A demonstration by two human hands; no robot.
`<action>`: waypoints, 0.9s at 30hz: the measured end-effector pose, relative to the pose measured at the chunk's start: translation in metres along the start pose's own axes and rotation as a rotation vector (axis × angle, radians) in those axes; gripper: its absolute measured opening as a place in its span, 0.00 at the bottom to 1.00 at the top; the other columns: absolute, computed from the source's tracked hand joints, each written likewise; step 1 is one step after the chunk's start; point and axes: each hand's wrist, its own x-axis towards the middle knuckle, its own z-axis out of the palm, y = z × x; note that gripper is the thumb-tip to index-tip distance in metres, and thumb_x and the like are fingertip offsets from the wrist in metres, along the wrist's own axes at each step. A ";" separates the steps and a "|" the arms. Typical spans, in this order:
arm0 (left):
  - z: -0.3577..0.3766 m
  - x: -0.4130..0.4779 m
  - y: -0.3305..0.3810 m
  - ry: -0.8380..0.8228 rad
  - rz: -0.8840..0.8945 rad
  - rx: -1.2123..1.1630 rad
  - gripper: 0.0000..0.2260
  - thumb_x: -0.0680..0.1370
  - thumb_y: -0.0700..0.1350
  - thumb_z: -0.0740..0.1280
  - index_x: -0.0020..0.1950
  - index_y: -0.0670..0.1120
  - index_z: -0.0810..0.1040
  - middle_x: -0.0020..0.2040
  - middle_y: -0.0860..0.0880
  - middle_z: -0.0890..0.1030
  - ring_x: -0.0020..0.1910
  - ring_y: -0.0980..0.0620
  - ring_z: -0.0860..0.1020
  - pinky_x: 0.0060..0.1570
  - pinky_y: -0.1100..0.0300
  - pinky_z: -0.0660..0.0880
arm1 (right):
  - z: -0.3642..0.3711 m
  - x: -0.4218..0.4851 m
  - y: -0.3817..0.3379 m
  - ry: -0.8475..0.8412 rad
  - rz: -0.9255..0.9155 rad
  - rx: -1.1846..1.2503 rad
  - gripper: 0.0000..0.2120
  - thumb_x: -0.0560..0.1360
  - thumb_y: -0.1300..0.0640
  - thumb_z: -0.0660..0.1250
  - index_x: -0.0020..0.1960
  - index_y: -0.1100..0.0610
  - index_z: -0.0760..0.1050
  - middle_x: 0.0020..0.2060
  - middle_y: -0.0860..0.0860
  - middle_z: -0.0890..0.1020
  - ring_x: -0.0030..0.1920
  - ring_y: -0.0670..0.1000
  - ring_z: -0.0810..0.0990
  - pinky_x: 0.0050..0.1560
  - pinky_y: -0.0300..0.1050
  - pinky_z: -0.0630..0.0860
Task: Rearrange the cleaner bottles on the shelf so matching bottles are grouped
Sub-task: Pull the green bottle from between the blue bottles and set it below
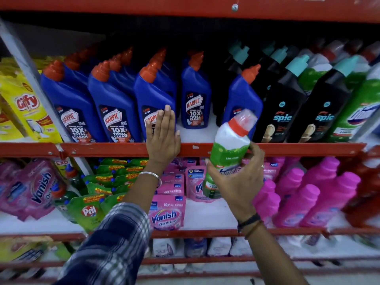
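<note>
My right hand grips a green and white cleaner bottle with a red collar and clear cap, held tilted in front of the red shelf edge. My left hand lies flat, fingers together, against the third blue Harpic bottle at the shelf front. More blue Harpic bottles stand in rows to the left. One Harpic stands set back in a gap, and another leans beside the black Spic bottles. Green and white bottles stand at the far right.
Yellow Giffy packs sit left of a grey upright. The shelf below holds Vanish pouches, green Pril pouches and pink bottles. White shelf floor shows between the two rightmost Harpic bottles.
</note>
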 end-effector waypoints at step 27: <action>0.001 -0.003 0.001 -0.014 0.017 0.011 0.30 0.81 0.48 0.52 0.78 0.44 0.40 0.79 0.51 0.38 0.78 0.53 0.41 0.75 0.51 0.39 | 0.051 -0.101 0.126 -0.485 0.359 -0.222 0.44 0.58 0.42 0.80 0.65 0.59 0.64 0.56 0.56 0.75 0.54 0.58 0.79 0.43 0.53 0.79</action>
